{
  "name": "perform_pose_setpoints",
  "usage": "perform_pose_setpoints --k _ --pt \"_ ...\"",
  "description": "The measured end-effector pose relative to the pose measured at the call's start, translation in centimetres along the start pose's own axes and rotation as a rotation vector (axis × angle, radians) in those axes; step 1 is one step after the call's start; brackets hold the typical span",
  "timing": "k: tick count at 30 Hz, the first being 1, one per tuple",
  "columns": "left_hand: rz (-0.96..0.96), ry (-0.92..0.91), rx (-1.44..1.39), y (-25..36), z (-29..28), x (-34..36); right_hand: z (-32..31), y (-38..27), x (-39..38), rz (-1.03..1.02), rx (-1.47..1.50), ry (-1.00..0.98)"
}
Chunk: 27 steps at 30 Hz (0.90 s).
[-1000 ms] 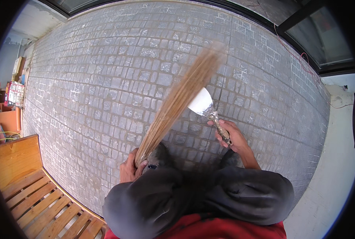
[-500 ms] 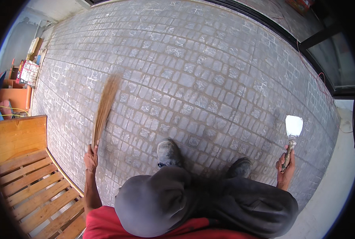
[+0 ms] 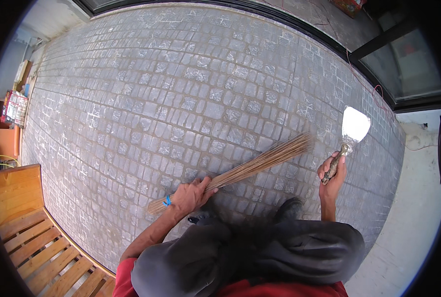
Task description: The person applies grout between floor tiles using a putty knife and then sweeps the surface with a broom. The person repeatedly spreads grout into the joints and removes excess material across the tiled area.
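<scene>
Over paving (image 3: 131, 123): 1 broom (image 3: 255, 167), 1 scraper (image 3: 354, 125).

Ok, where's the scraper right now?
In the head view, the scraper is toward the right side, held in the right hand, to the right of the broom.

The left hand (image 3: 190, 196) hides part of the twig broom (image 3: 260, 166), its right tips blurred. Trousers (image 3: 312, 250) cover part of the right shoe (image 3: 290, 209). Near left, the slatted wooden bench (image 3: 38, 246) is cut off.
</scene>
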<state>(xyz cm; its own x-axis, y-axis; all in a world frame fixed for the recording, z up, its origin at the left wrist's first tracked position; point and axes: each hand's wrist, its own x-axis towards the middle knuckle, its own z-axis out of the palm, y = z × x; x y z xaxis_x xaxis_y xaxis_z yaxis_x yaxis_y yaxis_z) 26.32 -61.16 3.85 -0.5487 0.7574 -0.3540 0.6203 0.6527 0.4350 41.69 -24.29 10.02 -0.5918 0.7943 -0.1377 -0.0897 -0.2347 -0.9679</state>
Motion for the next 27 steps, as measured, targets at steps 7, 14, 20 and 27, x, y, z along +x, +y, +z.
perform_pose_setpoints --k 7,14,20,27 --pt "-0.503 0.165 -0.054 -15.6 -5.6 2.1 -0.3 4.7 -2.9 0.049 -0.262 -0.160" --pt "-0.687 0.820 -0.593 -21.9 -14.6 -1.1 0.9 7.0 -5.9 0.365 -0.093 -0.196" --pt "-0.390 0.523 -0.900 -11.1 -8.1 6.0 2.7 2.9 -5.7 0.336 0.020 -0.116" --pt "0.273 0.285 -0.458 0.0 -4.5 20.8 12.6 -7.5 -2.7 0.101 0.112 -0.109"
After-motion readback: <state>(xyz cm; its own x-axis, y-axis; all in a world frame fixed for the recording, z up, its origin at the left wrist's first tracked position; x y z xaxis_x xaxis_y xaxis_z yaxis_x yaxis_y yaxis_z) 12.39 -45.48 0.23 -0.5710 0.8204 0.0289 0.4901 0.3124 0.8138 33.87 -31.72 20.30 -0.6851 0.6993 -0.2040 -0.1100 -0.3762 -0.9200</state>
